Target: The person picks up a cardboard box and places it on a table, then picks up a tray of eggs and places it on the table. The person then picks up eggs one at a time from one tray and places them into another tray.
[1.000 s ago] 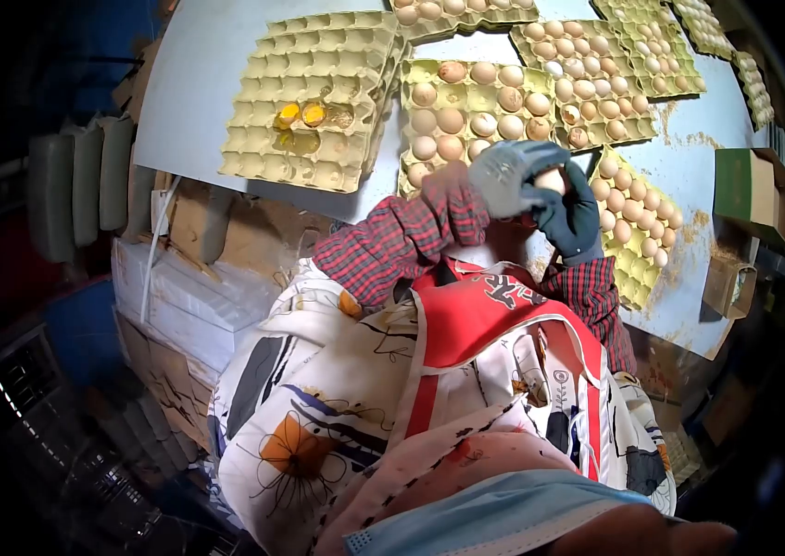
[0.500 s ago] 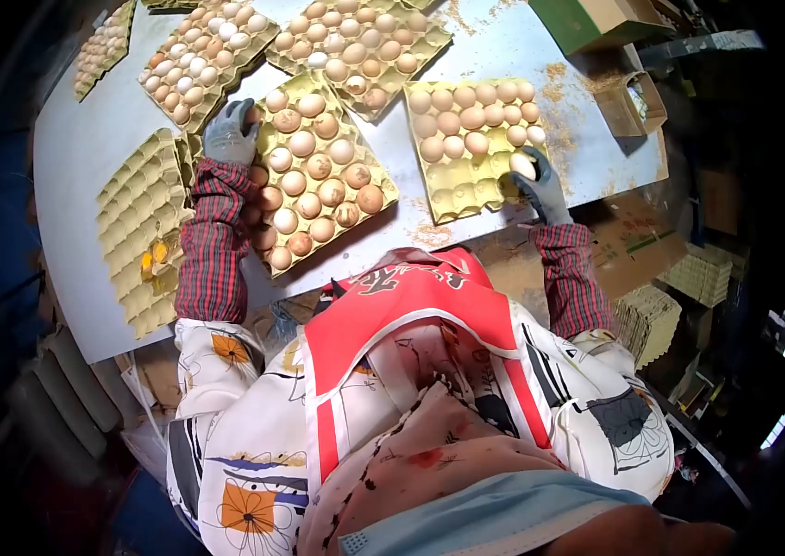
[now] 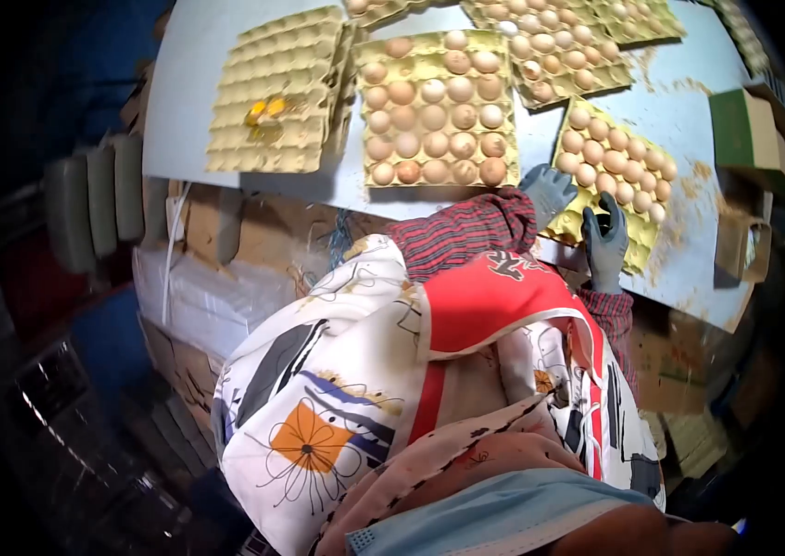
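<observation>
Both my hands wear grey-blue gloves and meet at the near left part of a yellow egg tray (image 3: 638, 250). Its far rows hold brown and pale eggs (image 3: 614, 161); cups near me are bare. My left hand (image 3: 550, 190) is curled over the tray's left edge, and whatever its fingers hold is hidden. Just right of it, my right hand (image 3: 605, 241) has its thumb and fingers apart above the bare cups, with no egg visible between them. Left of my hands lies a fuller egg tray (image 3: 434, 72), with some stained eggs and a few bare cups.
At the left, a stack of egg trays (image 3: 272, 69) bears a broken egg (image 3: 265, 112) with yellow yolk. More trays of eggs (image 3: 554, 42) lie at the back. Cardboard boxes (image 3: 741, 243) stand by the right edge. Crumbs litter the blue-white table (image 3: 698, 246).
My left hand has gone from the fuller tray across to the right-hand tray. The egg seen in my right hand no longer shows there. The view has swung left.
</observation>
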Available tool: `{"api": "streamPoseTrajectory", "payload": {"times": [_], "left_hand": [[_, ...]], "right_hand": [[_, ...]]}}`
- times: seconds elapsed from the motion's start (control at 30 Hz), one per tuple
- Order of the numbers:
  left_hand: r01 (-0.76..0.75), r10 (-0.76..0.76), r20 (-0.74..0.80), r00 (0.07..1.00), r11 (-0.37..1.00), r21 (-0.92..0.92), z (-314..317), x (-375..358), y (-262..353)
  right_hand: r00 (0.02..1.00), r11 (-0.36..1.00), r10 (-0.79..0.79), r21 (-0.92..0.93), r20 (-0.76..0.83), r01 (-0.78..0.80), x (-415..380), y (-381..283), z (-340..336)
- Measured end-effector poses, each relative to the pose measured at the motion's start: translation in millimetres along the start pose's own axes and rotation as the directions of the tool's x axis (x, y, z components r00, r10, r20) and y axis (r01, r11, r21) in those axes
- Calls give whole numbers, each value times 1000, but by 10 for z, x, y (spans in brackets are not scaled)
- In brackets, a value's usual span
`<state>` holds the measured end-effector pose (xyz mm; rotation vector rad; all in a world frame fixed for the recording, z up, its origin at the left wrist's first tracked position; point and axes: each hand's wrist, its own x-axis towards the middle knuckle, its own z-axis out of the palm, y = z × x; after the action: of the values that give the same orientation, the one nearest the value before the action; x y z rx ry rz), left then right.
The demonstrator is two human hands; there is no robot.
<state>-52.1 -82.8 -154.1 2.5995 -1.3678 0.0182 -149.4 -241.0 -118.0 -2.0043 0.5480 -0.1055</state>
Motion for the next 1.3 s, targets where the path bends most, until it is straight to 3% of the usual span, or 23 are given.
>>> {"api": "streamPoseTrajectory", "payload": {"times": [0.03,0.07,0.1,0.2,0.23,0.4,0.47,0.53,0.6,0.63,0.67,0.7,0.73,0.8,0.87,0.9,0.93,1.0,1.1,1.17,1.23,1.27,1.3], "left_hand": [[27,-31,-42,999,995,-93,-81,-90,27],[41,-58,-88,994,982,-187,-293,-141,37],[5,-34,-84,996,948,-318,-427,-246,-3],[98,-185,-147,972,881,-462,-806,-677,-121],[218,-316,-125,940,842,-493,-902,-814,-127],[492,-597,-19,802,677,-548,-1308,-1575,-444],[567,-752,-30,658,522,-637,-1182,-1864,-616],[637,-848,-57,527,438,-634,-1157,-2083,-918],[565,-883,-202,423,431,-704,-1189,-2089,-1248],[545,-910,-201,362,381,-747,-1005,-2100,-1494],[523,-934,-193,302,331,-786,-839,-2113,-1682],[463,-943,108,314,52,-885,-1165,-1949,-1699],[430,-930,189,315,-38,-902,-1046,-1922,-1848],[368,-883,343,320,-217,-904,-729,-1832,-2251],[362,-818,503,279,-396,-844,-1089,-1633,-2133],[354,-776,574,259,-477,-804,-1388,-1501,-2018],[347,-728,644,235,-556,-755,-1574,-1425,-1924],[332,-768,561,309,-465,-820,-1495,-1512,-1935],[146,-713,614,338,-604,-783,-1217,-1642,-2132],[82,-750,534,389,-549,-832,-1038,-1735,-2215],[159,-772,440,459,-416,-895,-806,-1876,-2323],[189,-779,391,491,-343,-920,-686,-1942,-2387],[163,-748,406,524,-380,-911,-715,-1759,-2418]], "right_hand": [[982,956,-187,-231,-11,179,-39,-46,59],[964,936,-266,-236,12,261,-37,173,138],[937,862,-345,-378,49,337,-43,223,179],[869,600,-477,-672,135,434,-97,413,282],[865,578,-479,-689,147,437,-70,499,275],[887,475,-426,-791,177,386,8,798,-135],[878,432,-419,-800,231,416,80,910,-402],[908,458,-336,-800,249,389,114,836,-547],[936,532,-295,-781,192,328,186,755,-582],[890,622,-452,-693,61,363,209,446,-458],[874,701,-485,-578,42,417,298,162,-312],[856,745,-515,-472,41,471,378,-114,-96],[929,908,-366,-195,58,370,412,-376,176],[947,978,-208,48,246,203,601,-739,758],[948,996,-81,65,308,64,876,-904,1257],[938,988,-113,136,328,72,1136,-655,1522],[913,987,-10,152,407,-57,1181,-805,1556],[938,995,-65,-48,340,87,1214,-868,1647],[942,991,-124,-17,313,136,1144,-836,1576],[940,990,-50,140,337,3,1200,-695,1614],[924,949,102,242,369,-202,1049,-1152,1503],[937,960,49,243,345,-140,1039,-1147,1516],[972,995,-42,101,230,19,1108,-932,1625]]}}
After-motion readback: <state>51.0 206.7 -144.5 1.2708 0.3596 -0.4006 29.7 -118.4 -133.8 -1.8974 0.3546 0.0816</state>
